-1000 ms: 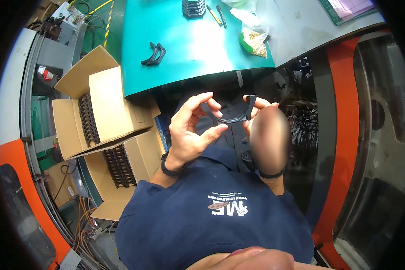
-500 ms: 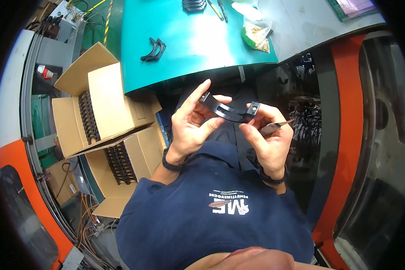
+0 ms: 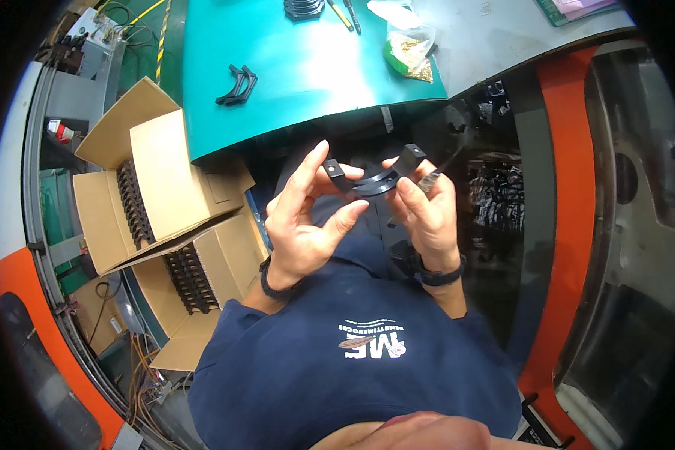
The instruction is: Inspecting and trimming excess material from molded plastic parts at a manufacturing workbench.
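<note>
A black curved bracket [image 3: 377, 184], shaped like a half ring with a flat block at each end, is between my two hands in front of my torso. My right hand [image 3: 429, 217] pinches its right end between thumb and fingers. A thin, shiny blade-like piece [image 3: 428, 181] sticks out between the fingers of that hand; its handle is hidden. The fingers of my left hand [image 3: 301, 225] reach behind the bracket's left end and steady it. My left index finger points up, and the thumb tip lies just below the curve.
Two similar black brackets [image 3: 238, 85] lie on the green tabletop [image 3: 277, 67], with a stack of black parts [image 3: 304, 7], pens [image 3: 347, 15] and a bag of small golden pieces [image 3: 410, 56] beyond. Cardboard boxes [image 3: 169, 172] holding rows of black parts stand at left.
The bracket has tilted, its right end rising above its left. My left thumb has loosened from the curve. The blade-like piece has turned with my right hand, and the whole view has shifted slightly.
</note>
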Motion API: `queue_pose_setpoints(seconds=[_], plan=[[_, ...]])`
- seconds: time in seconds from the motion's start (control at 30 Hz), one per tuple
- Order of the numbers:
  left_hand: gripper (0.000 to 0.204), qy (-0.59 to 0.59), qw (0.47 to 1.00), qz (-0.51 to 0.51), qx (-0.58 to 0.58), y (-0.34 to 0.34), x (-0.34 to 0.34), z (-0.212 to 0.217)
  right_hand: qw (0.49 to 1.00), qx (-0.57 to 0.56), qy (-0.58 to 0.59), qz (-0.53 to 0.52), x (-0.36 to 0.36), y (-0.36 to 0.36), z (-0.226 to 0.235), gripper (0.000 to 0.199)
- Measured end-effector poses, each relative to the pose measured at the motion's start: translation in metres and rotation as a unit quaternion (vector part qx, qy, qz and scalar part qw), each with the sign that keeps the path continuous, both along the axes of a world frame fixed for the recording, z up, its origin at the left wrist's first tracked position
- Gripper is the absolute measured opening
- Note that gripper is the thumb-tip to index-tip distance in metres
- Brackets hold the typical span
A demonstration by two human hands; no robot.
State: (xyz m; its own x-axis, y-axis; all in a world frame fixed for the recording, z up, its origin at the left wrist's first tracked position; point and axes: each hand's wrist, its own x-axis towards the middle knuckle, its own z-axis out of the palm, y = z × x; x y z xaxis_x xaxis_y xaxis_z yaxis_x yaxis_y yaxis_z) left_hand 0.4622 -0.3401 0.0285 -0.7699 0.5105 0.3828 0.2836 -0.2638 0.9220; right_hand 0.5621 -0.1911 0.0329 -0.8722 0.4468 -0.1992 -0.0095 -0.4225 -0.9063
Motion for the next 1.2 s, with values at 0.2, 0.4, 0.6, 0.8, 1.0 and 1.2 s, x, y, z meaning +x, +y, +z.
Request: queue_pose_setpoints(seconds=[0.2, 0.4, 0.6, 0.8, 1.0, 1.2], plan=[[0.066, 0.003, 1.0, 0.014, -0.002, 0.003, 0.002, 0.0, 0.998, -0.054, 0.021, 0.007, -0.001, -0.002, -0.011, 0.033], [0.03, -0.147, 0.989, -0.031, 0.002, 0.0, -0.002, -0.001, 0.989, 0.065, 0.131, 0.011, 0.002, -0.006, -0.019, 0.046], [0.022, -0.171, 0.966, -0.153, 0.123, 0.003, -0.01, -0.024, 0.986, -0.079, 0.018, 0.145, 0.001, -0.002, -0.013, 0.037], [0.021, -0.145, 0.947, -0.21, 0.194, 0.011, -0.019, -0.044, 0.969, -0.101, -0.062, 0.218, -0.009, -0.004, 0.014, 0.027], [0.04, -0.266, 0.949, -0.136, 0.103, 0.011, -0.015, -0.045, 0.989, -0.065, -0.077, 0.104, -0.009, -0.018, 0.005, 0.028], [0.029, -0.249, 0.958, -0.099, 0.104, 0.012, -0.018, -0.037, 0.993, 0.017, -0.101, 0.054, -0.011, -0.025, 0.002, 0.03]])
